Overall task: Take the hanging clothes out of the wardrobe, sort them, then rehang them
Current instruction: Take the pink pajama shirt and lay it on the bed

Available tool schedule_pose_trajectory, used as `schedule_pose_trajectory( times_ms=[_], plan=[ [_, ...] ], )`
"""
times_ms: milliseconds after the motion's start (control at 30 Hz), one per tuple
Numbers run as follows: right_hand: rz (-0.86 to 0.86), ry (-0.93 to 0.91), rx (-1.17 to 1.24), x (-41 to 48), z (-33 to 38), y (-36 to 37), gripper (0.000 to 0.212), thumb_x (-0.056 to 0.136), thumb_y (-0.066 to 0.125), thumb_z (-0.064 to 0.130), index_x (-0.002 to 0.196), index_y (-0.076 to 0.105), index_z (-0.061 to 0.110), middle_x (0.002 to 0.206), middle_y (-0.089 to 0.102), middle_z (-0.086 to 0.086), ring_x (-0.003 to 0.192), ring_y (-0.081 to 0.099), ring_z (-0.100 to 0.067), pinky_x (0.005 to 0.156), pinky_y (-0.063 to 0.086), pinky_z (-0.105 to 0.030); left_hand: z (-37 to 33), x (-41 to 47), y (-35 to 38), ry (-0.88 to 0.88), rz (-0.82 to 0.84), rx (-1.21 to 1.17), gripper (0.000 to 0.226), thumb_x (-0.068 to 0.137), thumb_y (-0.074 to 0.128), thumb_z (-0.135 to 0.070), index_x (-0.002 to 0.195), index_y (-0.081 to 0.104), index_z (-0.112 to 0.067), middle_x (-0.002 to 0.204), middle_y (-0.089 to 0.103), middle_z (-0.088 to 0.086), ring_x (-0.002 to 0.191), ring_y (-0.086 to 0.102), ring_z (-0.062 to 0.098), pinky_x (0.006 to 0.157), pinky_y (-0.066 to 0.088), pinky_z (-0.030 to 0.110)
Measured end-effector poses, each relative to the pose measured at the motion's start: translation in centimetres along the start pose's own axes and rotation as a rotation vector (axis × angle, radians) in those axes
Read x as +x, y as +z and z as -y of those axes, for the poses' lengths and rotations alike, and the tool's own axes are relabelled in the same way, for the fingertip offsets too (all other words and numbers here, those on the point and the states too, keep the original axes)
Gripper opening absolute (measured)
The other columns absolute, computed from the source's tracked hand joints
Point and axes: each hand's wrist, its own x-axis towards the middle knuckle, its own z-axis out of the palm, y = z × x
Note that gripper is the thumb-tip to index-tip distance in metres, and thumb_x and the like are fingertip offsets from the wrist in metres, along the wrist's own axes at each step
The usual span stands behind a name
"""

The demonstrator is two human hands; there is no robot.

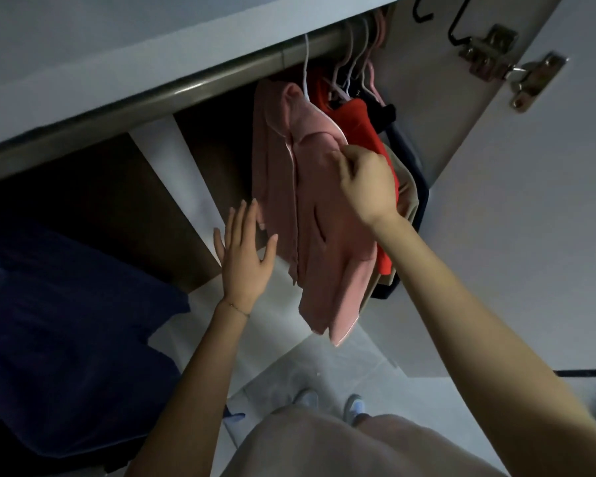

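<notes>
In the wardrobe (427,98), my right hand (365,184) pinches a pink garment (324,235) hanging on the rail (186,91); my left hand (245,256), fingers spread, perhaps touches its edge. Red clothes (362,125) crowd rightward; open rail runs left.

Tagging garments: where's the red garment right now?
Head view, right of centre: the red garment hangs from the rail, just right of the pink garment that the right hand pinches.

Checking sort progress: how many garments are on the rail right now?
4 visible: pink top in front, pinched by the right hand; red one behind it; beige one behind that; navy one farthest back. Others may be hidden between them.
</notes>
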Motion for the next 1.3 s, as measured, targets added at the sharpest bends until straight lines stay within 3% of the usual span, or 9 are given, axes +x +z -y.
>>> schedule_pose_trajectory(
  times_ms=[133,400,600,733,867,967,1067,1133,1300],
  plan=[
    [-0.019,-0.022,-0.001,0.5,1.0,-0.7,0.025,0.096,0.047,0.025,0.089,0.069,0.014,0.08,0.069,-0.009,0.076,0.059,-0.032,0.064,0.044,-0.044,-0.4,-0.3,0.5,0.033,0.012,-0.065,0.066,0.098,0.038,-0.052,0.155,0.028,-0.021,0.161,0.029,0.002,0.151,0.019,0.022,0.121,0.005,0.05],
    [0.011,-0.003,0.002,-5.9,-1.7,-2.4,0.028,0.101,0.048,0.028,0.093,0.07,0.013,0.08,0.07,-0.004,0.078,0.056,-0.022,0.071,0.042,-0.041,-1.8,0.5,1.0,0.039,0.027,-0.189,0.066,0.098,0.039,-0.049,0.155,0.026,-0.019,0.161,0.028,0.005,0.15,0.021,0.022,0.121,0.014,0.056],
    [-0.042,-0.072,-0.205,-13.2,-4.6,-3.7,0.031,0.096,0.046,0.032,0.097,0.073,0.017,0.069,0.069,-0.005,0.06,0.063,-0.03,0.051,0.047,-0.032,-2.8,2.6,2.4,0.132,0.068,-0.205,0.065,0.101,0.045,-0.038,0.156,0.022,-0.013,0.163,0.021,0.014,0.15,0.02,0.032,0.117,0.021,0.062],
    [-0.08,-0.046,-0.286,-18.7,-5.8,-4.9,0.029,0.095,0.048,0.027,0.095,0.074,0.014,0.064,0.067,-0.003,0.053,0.061,-0.03,0.046,0.047,-0.031,-3.9,3.4,4.0,0.257,0.163,-0.071,0.063,0.1,0.042,-0.036,0.155,0.026,-0.011,0.162,0.019,0.017,0.151,0.014,0.035,0.119,0.014,0.059],
    [-0.103,0.061,-0.317,-24.0,-6.7,-6.0,0.027,0.093,0.049,0.025,0.091,0.074,0.014,0.06,0.064,0.0,0.05,0.058,-0.026,0.045,0.043,-0.027,-5.3,2.4,5.9,0.419,0.232,-0.03,0.045,0.097,0.052,-0.023,0.139,0.048,-0.008,0.155,0.038,0.015,0.149,0.023,0.033,0.119,0.01,0.056],
    [-0.053,0.157,-0.338,-27.6,-7.5,-6.9,0.027,0.092,0.049,0.026,0.089,0.073,0.014,0.06,0.063,0.0,0.049,0.057,-0.026,0.045,0.043,-0.027,-6.9,0.6,7.0,0.504,0.326,-0.065,0.024,0.092,0.059,-0.007,0.116,0.055,-0.004,0.126,0.061,0.015,0.131,0.047,0.034,0.119,0.018,0.057],
    [-0.02,0.379,-0.28,-31.0,-8.1,-8.5,0.035,0.094,0.043,0.039,0.09,0.072,0.021,0.067,0.068,0.002,0.058,0.062,-0.026,0.051,0.049,-0.034,-8.8,-1.9,7.7,0.574,0.448,-0.176,0.012,0.092,0.059,-0.003,0.103,0.054,-0.003,0.103,0.061,0.015,0.103,0.051,0.028,0.099,0.041,0.047],
    [-0.054,0.556,-0.22,-33.5,-8.7,-9.9,0.038,0.09,0.04,0.048,0.091,0.071,0.025,0.072,0.07,0.005,0.067,0.063,-0.024,0.059,0.05,-0.034,-10.3,-4.2,8.3,0.597,0.496,-0.238,0.01,0.09,0.06,-0.002,0.099,0.055,-0.002,0.099,0.059,0.014,0.097,0.045,0.022,0.084,0.037,0.031],
    [-0.141,0.727,-0.184,-39.4,-9.6,-13.4,0.018,0.091,0.064,0.038,0.095,0.066,0.021,0.085,0.068,0.005,0.076,0.061,-0.022,0.065,0.042,-0.03,-15.2,-11.5,10.2,0.706,0.584,-0.292,0.015,0.082,0.066,-0.003,0.095,0.06,-0.006,0.094,0.061,0.009,0.093,0.047,0.024,0.082,0.033,0.027]
  ],
)
